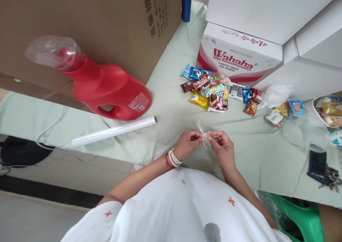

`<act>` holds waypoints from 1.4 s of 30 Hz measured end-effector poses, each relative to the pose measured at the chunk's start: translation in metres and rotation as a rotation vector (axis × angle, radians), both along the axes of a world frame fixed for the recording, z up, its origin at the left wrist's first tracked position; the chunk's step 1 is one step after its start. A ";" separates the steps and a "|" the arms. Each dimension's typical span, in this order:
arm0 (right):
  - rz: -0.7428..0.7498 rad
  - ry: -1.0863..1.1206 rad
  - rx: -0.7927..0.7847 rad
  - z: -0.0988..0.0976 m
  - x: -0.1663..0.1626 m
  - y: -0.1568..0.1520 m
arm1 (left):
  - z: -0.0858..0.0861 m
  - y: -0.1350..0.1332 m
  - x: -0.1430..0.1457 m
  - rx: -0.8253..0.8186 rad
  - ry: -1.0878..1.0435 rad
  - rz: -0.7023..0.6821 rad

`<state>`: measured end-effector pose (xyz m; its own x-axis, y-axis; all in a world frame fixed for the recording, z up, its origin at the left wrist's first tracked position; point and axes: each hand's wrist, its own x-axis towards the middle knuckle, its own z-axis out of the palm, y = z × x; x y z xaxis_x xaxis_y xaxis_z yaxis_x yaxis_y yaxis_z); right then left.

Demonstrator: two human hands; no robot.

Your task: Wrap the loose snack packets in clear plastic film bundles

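Observation:
Between my two hands is a crumpled piece of clear plastic film, perhaps a small bag. My left hand, with a beaded bracelet at its wrist, pinches one side of the plastic. The other side is pinched in the fingertips of my right hand. Just beyond my hands lies a pile of wrapped snacks in blue, yellow, brown and red packets. A smaller group of snack packets is to its right.
A red jug and a white roll lie on the left. Behind stand a large cardboard box and a Wahaha carton. On the right are crumpled plastic, a snack container and keys. A green stool stands below.

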<state>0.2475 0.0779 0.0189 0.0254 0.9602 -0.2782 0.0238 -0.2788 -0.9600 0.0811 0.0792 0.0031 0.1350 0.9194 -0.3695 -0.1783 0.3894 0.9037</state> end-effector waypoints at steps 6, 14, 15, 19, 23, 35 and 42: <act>-0.049 -0.061 0.031 0.003 0.006 0.001 | -0.003 -0.001 -0.009 -0.011 -0.010 0.029; 0.012 -0.004 -0.013 0.005 0.009 0.000 | -0.001 -0.003 -0.013 -0.014 -0.079 0.093; 0.067 -0.039 0.012 0.006 0.009 0.000 | 0.000 -0.004 -0.012 0.012 -0.058 0.070; 0.192 -0.157 0.087 0.009 0.011 0.003 | 0.003 -0.007 -0.010 0.096 -0.030 -0.025; 0.082 -0.034 0.010 0.011 0.012 0.009 | -0.001 -0.008 -0.012 0.090 -0.084 0.032; 0.169 -0.150 0.124 0.016 0.004 0.003 | 0.016 0.002 -0.008 0.443 0.546 0.079; 0.008 -0.178 0.161 0.017 0.014 -0.007 | 0.007 0.008 -0.017 0.478 0.623 0.021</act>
<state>0.2615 0.0711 0.0358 0.0527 0.9921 -0.1138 0.1982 -0.1221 -0.9725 0.0643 0.0868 0.0097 0.0132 0.9978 0.0647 0.4137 -0.0643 0.9081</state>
